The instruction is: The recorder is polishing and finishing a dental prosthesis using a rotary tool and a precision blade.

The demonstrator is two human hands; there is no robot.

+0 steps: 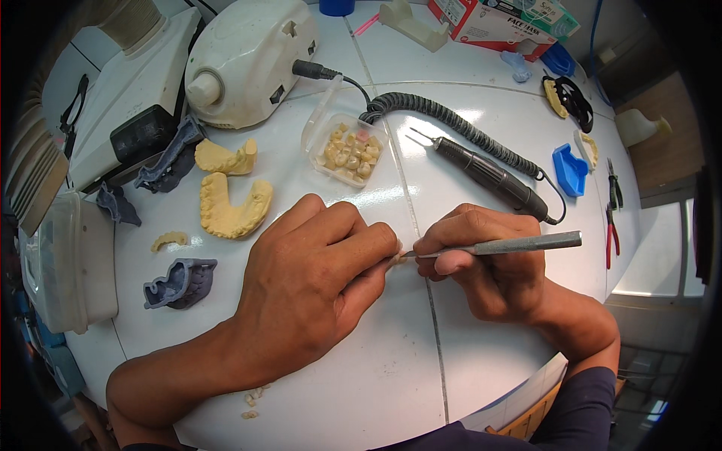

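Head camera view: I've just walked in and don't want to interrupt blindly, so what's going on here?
A person is working on a small pale piece, pinched at the fingertips of the left grip. The right grip holds a slim metal tool pen-style, its tip at the piece. Beyond the hands, an open clear box holds tooth-like pieces, and a corded handpiece lies on the white table.

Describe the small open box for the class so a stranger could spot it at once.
Find the big white control unit with the round dial. Lower right of it in the picture, beyond the left hand, sits a small clear plastic box, lid raised. It alone holds a heap of yellowish tooth-shaped pieces.
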